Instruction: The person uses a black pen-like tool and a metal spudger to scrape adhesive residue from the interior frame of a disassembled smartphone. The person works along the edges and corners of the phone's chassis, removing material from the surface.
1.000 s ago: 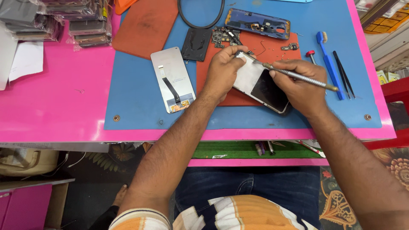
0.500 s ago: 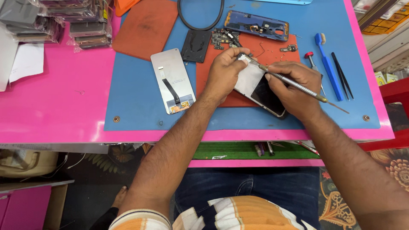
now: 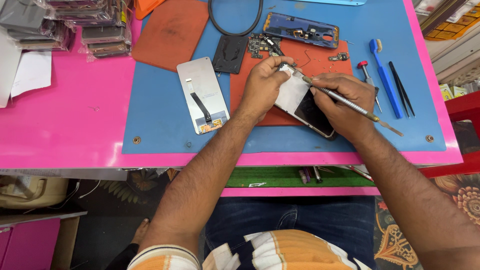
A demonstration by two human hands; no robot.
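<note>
- Phone screen panel [image 3: 307, 102] lies tilted on the red-orange mat [image 3: 252, 107], near the middle of the blue work mat [image 3: 160, 115], its white half toward 11 o'clock and its dark half toward 5 o'clock.
- Right hand [image 3: 340, 102] rests on the panel's dark end, fingers closed around a slim metal pry tool [image 3: 350, 103]; the tool's tip meets the panel's top corner, its flat end points to 4 o'clock.
- Left hand [image 3: 262, 85] curls over the panel's white end, fingertips pinching its upper edge by the tool tip.
- At 9 o'clock of the left hand, a second display [image 3: 202, 95] lies back-up with its ribbon cable showing.
- At 3 o'clock of the right hand lie a small screwdriver [image 3: 368, 80], a blue brush [image 3: 384, 77] and black tweezers [image 3: 401, 90], side by side.
- Farther, at 12 o'clock, a blue phone frame [image 3: 301, 30] lies flat, with a circuit board [image 3: 261, 45] and a black plate [image 3: 230, 54] toward 10 o'clock.
- Farthest at 10 o'clock, bagged parts [image 3: 75, 25] are stacked on the pink table [image 3: 65, 125].
</note>
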